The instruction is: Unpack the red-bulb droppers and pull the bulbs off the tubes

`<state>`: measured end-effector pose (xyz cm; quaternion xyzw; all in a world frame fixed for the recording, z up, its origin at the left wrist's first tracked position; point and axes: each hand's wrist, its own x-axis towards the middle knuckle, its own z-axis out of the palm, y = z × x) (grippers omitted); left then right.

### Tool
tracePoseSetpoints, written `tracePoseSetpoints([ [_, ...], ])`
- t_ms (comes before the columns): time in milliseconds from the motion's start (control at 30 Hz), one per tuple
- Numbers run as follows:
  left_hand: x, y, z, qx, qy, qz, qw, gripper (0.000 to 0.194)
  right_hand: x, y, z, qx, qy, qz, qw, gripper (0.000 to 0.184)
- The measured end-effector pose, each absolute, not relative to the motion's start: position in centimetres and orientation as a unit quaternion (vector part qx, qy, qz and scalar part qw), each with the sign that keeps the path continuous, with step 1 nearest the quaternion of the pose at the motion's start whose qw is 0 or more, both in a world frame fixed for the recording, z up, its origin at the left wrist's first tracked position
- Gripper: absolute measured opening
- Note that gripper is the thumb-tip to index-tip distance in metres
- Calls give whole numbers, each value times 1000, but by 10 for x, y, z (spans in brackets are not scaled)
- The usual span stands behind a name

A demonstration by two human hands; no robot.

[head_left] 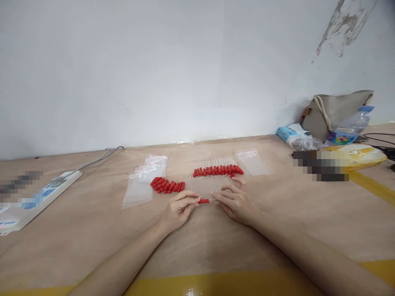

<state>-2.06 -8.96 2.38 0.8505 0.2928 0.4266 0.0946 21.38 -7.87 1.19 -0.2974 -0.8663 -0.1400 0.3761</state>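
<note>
In the head view, my left hand [181, 209] pinches a small red rubbery bulb [203, 201] low on the brown-covered counter [182, 250]. At its three o'clock, my right hand [237, 203] has its fingertips closed around a thin clear tube [211, 200]. A heap of red bulbs [165, 186] lies at ten o'clock, red-bulbed clear droppers [219, 169] at twelve, beyond the bulb.
</note>
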Motion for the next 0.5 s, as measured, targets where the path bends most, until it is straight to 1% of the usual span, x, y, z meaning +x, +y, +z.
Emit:
tracePoseSetpoints([
  [133,-12,-93,27,868,324,376,25,29,211,-81,14,-290,-878,-141,354,19],
  [167,-10,-94,27,872,322,370,2,28,210,-82,15,-286,-878,-144,355,18],
  [233,-6,-94,26,875,320,363,-29,18,209,-83,16,-275,-877,-151,365,17],
  [300,-5,-94,25,876,327,353,-35,10,209,-85,16,-259,-877,-156,373,16],
  [400,-5,-97,24,881,334,332,-36,11,210,-86,14,-233,-882,-158,378,19],
  [500,-6,-100,26,887,332,319,-40,14,213,-86,11,-216,-886,-156,381,26],
])
